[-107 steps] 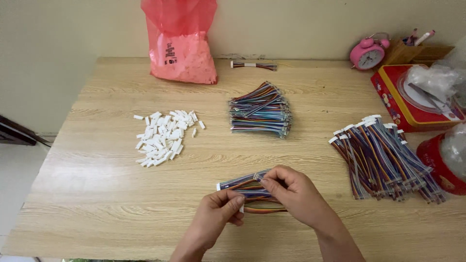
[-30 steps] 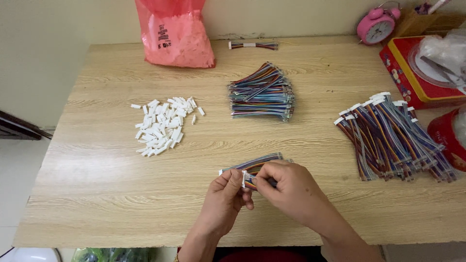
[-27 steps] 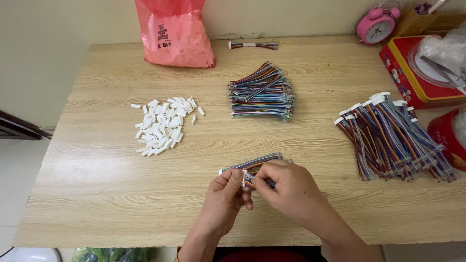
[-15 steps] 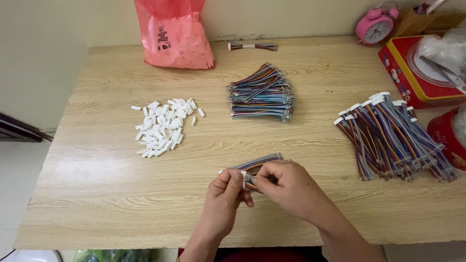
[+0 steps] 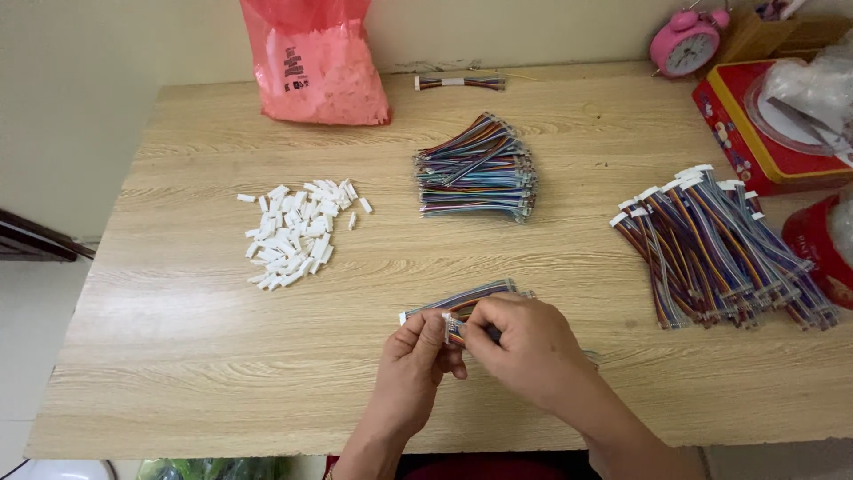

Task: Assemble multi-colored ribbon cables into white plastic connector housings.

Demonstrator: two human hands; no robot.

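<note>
My left hand [image 5: 410, 363] and my right hand [image 5: 524, 348] meet near the table's front edge, both pinching a short bundle of coloured wires [image 5: 471, 298] with a small white connector at its left end. The fingertips of both hands close on the wire ends and a white connector between them. A pile of loose white connectors [image 5: 298, 233] lies to the left. A stack of coloured wire bundles [image 5: 478, 169] sits at the middle back. A larger heap of wire bundles with white connectors [image 5: 715, 244] lies to the right.
A red plastic bag [image 5: 311, 62] stands at the back left, with one wire bundle [image 5: 459, 83] beside it. A pink alarm clock [image 5: 684, 44], a red tin [image 5: 764, 133] and a red container [image 5: 822, 249] line the right side of the wooden table [image 5: 178, 356].
The hands have stayed at the front edge, with fingers shifting slightly along the wire ends. The view has moved a little.
</note>
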